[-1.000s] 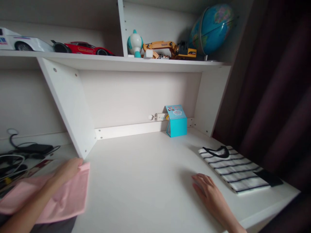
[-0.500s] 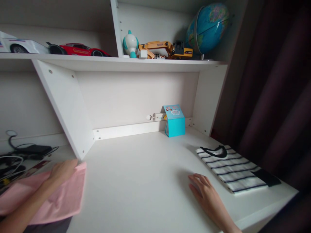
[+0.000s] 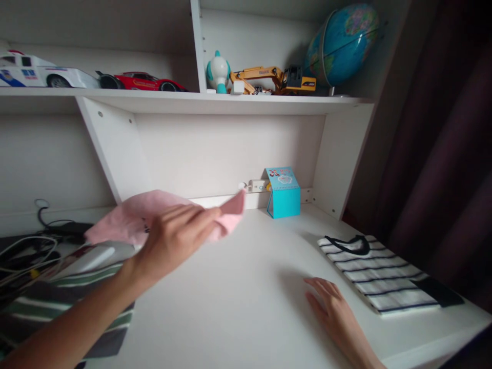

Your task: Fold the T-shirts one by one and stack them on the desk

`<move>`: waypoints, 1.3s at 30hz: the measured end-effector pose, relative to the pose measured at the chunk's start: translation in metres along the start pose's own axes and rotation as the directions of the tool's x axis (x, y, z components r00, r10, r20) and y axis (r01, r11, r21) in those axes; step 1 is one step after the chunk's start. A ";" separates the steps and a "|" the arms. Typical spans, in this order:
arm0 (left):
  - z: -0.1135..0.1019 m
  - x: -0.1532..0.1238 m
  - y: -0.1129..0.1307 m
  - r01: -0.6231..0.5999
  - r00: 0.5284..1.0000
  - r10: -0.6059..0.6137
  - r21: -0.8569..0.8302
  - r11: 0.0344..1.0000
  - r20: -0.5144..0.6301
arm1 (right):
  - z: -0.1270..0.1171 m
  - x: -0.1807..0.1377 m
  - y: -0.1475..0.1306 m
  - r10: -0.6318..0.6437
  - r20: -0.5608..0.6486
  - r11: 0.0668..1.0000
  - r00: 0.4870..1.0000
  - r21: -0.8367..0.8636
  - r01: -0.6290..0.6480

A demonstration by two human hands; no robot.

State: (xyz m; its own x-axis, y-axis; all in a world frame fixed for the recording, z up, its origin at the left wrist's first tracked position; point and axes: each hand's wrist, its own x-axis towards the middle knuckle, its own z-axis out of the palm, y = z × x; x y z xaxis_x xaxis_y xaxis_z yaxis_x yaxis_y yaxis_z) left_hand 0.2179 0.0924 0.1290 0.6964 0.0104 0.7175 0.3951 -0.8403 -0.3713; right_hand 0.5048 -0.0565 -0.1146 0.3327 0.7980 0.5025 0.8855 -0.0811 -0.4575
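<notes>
A pink garment [image 3: 132, 214] with a bit of dark print hangs above the left part of the desk, my left hand [image 3: 179, 236] closed on its edge. One corner of the cloth sticks out to the right past the fingers. Beneath my left forearm lies a grey, green and white striped cloth [image 3: 115, 328], partly covered by the arm. My right hand [image 3: 330, 307] rests on the white desk [image 3: 230, 307], fingers loosely stretched and holding nothing. To its right lies a folded white shirt with dark stripes [image 3: 378, 271] and a black neckline.
A turquoise desk calendar [image 3: 284, 201] stands at the back beside a wall socket [image 3: 259, 185]. Cables and a black adapter [image 3: 69, 230] lie at the left. Toy cars [image 3: 144, 82], a toy excavator [image 3: 294, 79] and a globe [image 3: 342, 46] sit on the shelf above.
My left hand has lifted the pink garment off the pile and carried it to the right, uncovering the striped cloth. My right hand stays on the desk. The view has shifted slightly left.
</notes>
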 end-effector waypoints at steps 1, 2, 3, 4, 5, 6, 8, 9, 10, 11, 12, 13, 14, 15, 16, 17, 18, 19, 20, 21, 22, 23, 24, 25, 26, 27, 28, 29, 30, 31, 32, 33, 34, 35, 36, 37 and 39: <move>0.006 0.000 0.019 -0.069 0.998 0.068 -0.071 0.995 -0.005 | -0.004 0.001 -0.009 -0.001 0.009 0.998 1.000 0.067 0.000; 0.014 -0.004 0.037 -0.128 0.991 0.133 -0.144 0.981 0.027 | -0.009 0.002 -0.020 -0.002 0.030 0.990 1.000 0.143 -0.003; 0.024 -0.009 0.054 -0.177 0.976 0.199 -0.215 0.960 0.085 | -0.013 0.003 -0.032 -0.003 0.066 0.975 0.998 0.221 -0.012; 0.033 -0.017 0.069 -0.218 0.950 0.269 -0.282 0.934 0.158 | -0.018 0.003 -0.043 -0.009 0.112 0.956 0.994 0.293 -0.024; 0.043 -0.026 0.081 -0.250 0.912 0.339 -0.342 0.906 0.232 | -0.022 0.004 -0.053 -0.014 0.158 0.935 0.987 0.351 -0.043; 0.051 -0.036 0.091 -0.270 0.868 0.400 -0.395 0.878 0.296 | -0.026 0.005 -0.061 -0.015 0.202 0.917 0.979 0.392 -0.067; 0.065 -0.057 0.104 -0.277 0.799 0.470 -0.464 0.841 0.375 | -0.030 0.006 -0.068 0.005 0.267 0.903 0.964 0.413 -0.119; 0.071 -0.067 0.108 -0.279 0.788 0.488 -0.488 0.827 0.376 | -0.032 0.007 -0.067 0.015 0.289 0.907 0.957 0.399 -0.134; 0.077 -0.076 0.111 -0.284 0.789 0.499 -0.507 0.814 0.358 | -0.032 0.007 -0.064 0.020 0.303 0.917 0.953 0.373 -0.137; 0.083 -0.086 0.115 -0.292 0.801 0.503 -0.521 0.802 0.325 | -0.032 0.007 -0.059 0.015 0.314 0.933 0.949 0.336 -0.126; 0.091 -0.095 0.119 -0.305 0.815 0.505 -0.532 0.790 0.283 | -0.031 0.007 -0.053 -0.004 0.324 0.952 0.946 0.291 -0.096; 0.099 -0.105 0.124 -0.317 0.830 0.502 -0.538 0.781 0.241 | -0.029 0.007 -0.045 -0.034 0.332 0.969 0.943 0.240 -0.049; 0.108 -0.114 0.129 -0.318 0.846 0.490 -0.536 0.782 0.213 | -0.027 0.008 -0.038 -0.069 0.343 0.982 0.937 0.189 0.003; 0.118 -0.123 0.135 -0.308 0.858 0.471 -0.528 0.791 0.205 | -0.025 0.009 -0.031 -0.100 0.356 0.989 0.929 0.138 0.053; 0.126 -0.132 0.140 -0.294 0.866 0.453 -0.519 0.802 0.209 | -0.022 0.011 -0.025 -0.122 0.368 0.991 0.922 0.092 0.094; 0.132 -0.138 0.145 -0.282 0.871 0.441 -0.512 0.812 0.219 | -0.018 0.014 -0.020 -0.136 0.380 0.991 0.915 0.055 0.125; 0.136 -0.143 0.147 -0.268 0.871 0.431 -0.507 0.819 0.236 | -0.015 0.017 -0.016 -0.145 0.385 0.989 0.911 0.028 0.146; 0.137 -0.146 0.148 -0.251 0.870 0.422 -0.505 0.826 0.257 | -0.013 0.021 -0.014 -0.150 0.386 0.987 0.910 0.007 0.160; 0.134 -0.147 0.146 -0.226 0.870 0.408 -0.509 0.830 0.278 | -0.011 0.024 -0.013 -0.155 0.381 0.985 0.911 -0.013 0.173; 0.128 -0.145 0.141 -0.184 0.874 0.379 -0.516 0.836 0.303 | -0.009 0.027 -0.012 -0.160 0.376 0.982 0.913 -0.036 0.186; 0.119 -0.142 0.135 -0.121 0.878 0.339 -0.529 0.840 0.337 | -0.009 0.028 -0.011 -0.161 0.371 0.978 0.915 -0.063 0.198; 0.109 -0.138 0.126 -0.035 0.878 0.288 -0.548 0.836 0.383 | -0.010 0.029 -0.011 -0.156 0.364 0.974 0.918 -0.098 0.205; 0.098 -0.133 0.117 0.072 0.872 0.221 -0.561 0.825 0.437 | -0.012 0.030 -0.010 -0.143 0.352 0.969 0.925 -0.141 0.203; 0.088 -0.129 0.108 0.190 0.857 0.141 -0.559 0.807 0.495 | -0.014 0.030 -0.008 -0.121 0.330 0.963 0.936 -0.191 0.191; 0.079 -0.126 0.100 0.305 0.833 0.053 -0.536 0.787 0.551 | -0.017 0.031 -0.007 -0.085 0.293 0.959 0.952 -0.237 0.158; 0.073 -0.123 0.093 0.404 0.800 -0.037 -0.493 0.770 0.599 | -0.020 0.034 -0.006 -0.039 0.242 0.956 0.969 -0.273 0.106; 0.068 -0.122 0.088 0.485 0.763 -0.120 -0.440 0.756 0.635 | -0.022 0.038 -0.005 0.011 0.187 0.955 0.982 -0.293 0.045; 0.066 -0.120 0.085 0.545 0.724 -0.183 -0.388 0.743 0.665 | -0.025 0.045 -0.006 0.058 0.137 0.956 0.989 -0.295 -0.015; 0.066 -0.119 0.085 0.584 0.683 -0.212 -0.349 0.733 0.699 | -0.027 0.054 -0.010 0.098 0.100 0.957 0.990 -0.281 -0.067; 0.067 -0.117 0.088 0.611 0.642 -0.211 -0.326 0.721 0.737 | -0.028 0.065 -0.018 0.126 0.076 0.961 0.989 -0.257 -0.103; 0.070 -0.115 0.093 0.630 0.606 -0.185 -0.326 0.705 0.774 | -0.029 0.077 -0.029 0.138 0.061 0.965 0.989 -0.231 -0.120; 0.073 -0.111 0.100 0.639 0.584 -0.137 -0.349 0.685 0.800 | -0.030 0.088 -0.046 0.135 0.051 0.970 0.990 -0.211 -0.121; 0.077 -0.107 0.109 0.631 0.584 -0.069 -0.399 0.666 0.809 | -0.031 0.098 -0.067 0.111 0.040 0.982 0.993 -0.161 -0.103; 0.079 -0.103 0.118 0.594 0.611 0.011 -0.467 0.655 0.792 | -0.033 0.105 -0.093 0.063 0.037 0.994 0.997 -0.093 -0.060; 0.081 -0.099 0.128 0.519 0.660 0.080 -0.530 0.671 0.747 | -0.036 0.108 -0.122 -0.015 0.052 1.000 0.999 -0.008 0.016; 0.081 -0.096 0.137 0.417 0.713 0.129 -0.565 0.712 0.689 | -0.040 0.107 -0.151 -0.178 0.041 0.959 0.983 0.230 0.164; 0.074 -0.096 0.149 0.223 0.789 0.162 -0.523 0.823 0.592 | -0.051 0.095 -0.202 -0.546 0.146 0.742 0.825 0.540 0.396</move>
State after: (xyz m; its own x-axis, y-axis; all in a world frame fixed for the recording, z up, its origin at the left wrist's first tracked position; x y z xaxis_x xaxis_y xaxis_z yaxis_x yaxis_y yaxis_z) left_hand 0.2538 0.0066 -0.0388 0.9686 0.1927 0.1569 0.1672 -0.9724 0.1625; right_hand 0.3742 0.0055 0.0628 -0.2568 0.7898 0.5570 0.6139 0.5784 -0.5371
